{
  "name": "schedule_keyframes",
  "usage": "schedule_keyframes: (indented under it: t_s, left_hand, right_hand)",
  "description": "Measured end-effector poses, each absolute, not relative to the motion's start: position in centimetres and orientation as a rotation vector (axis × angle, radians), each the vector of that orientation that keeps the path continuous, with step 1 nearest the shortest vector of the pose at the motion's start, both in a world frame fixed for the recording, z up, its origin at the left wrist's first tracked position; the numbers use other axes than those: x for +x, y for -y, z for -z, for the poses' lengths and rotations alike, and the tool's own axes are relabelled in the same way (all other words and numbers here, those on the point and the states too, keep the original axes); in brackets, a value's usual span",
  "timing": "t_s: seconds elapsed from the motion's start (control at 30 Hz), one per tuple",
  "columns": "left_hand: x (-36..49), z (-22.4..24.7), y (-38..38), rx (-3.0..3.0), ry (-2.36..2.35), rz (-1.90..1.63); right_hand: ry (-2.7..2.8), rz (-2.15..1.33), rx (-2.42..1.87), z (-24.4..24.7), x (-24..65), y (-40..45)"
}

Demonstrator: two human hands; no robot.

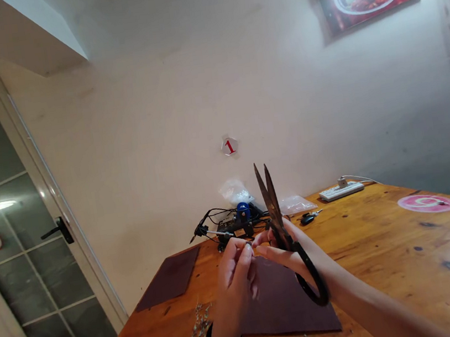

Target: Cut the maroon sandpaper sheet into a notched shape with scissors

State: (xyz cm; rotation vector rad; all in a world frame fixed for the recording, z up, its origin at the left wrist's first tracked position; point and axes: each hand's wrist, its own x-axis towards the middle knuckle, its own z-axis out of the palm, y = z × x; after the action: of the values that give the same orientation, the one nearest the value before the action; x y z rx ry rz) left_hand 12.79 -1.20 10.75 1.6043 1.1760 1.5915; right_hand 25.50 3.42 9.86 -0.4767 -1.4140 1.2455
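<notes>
My left hand, with a black band at its wrist, is closed in a pinch around something small and dark that I cannot make out. Close beside it, my right hand holds a pair of scissors with dark blades and black handles. The blades point up and stand slightly apart. The right fingertips meet the left ones at the small item. Beneath both hands lies a dark purple-brown mat. Left of my left wrist is a heap of small silvery pieces on the wooden table.
A second dark mat lies to the left. Toward the wall are black equipment with cables, clear plastic bags, keys and a white power strip. A pink round sticker is at the right.
</notes>
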Motion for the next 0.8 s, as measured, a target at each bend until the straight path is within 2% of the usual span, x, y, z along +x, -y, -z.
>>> schedule_keyframes:
  t_s: [0.23, 0.8]
  left_hand:
    - [12.68, -10.69, 1.21, 1.693, -1.226, -1.614]
    - [12.31, -10.27, 0.75, 1.799, -1.274, -1.646]
  right_hand:
    - [1.379, -1.295, -0.429, -9.97, 25.76, -3.56]
    - [1.478, -1.116, -0.484, -10.45, 26.1, -2.86]
